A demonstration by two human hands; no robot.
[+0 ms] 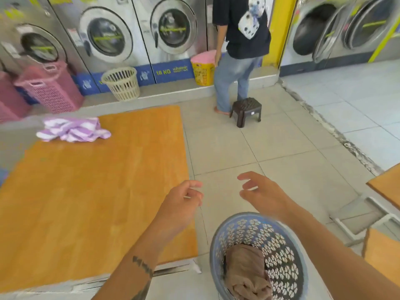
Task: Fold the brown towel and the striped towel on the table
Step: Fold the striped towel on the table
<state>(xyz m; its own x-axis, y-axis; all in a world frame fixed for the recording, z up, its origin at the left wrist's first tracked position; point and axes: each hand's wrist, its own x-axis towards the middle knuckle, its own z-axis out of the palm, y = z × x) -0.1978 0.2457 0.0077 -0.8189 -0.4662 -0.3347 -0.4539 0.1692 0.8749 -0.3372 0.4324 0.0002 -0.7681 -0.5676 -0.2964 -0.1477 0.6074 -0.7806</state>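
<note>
Hanging beyond the basket [279, 254], our left hand [184, 204] and right hand [260, 192] were loosely spread, empty; the brown towel [246, 276] lay inside it, below them; the striped towel [73, 129] lay far left on the table [108, 202].

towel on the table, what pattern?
Purple and white stripes; the striped towel lies crumpled on the table, seen in the head view.

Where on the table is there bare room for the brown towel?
The table is bare from its near edge up to the striped towel; the far right corner is bare too. Only the far left, under that bunched towel, is taken.
</note>
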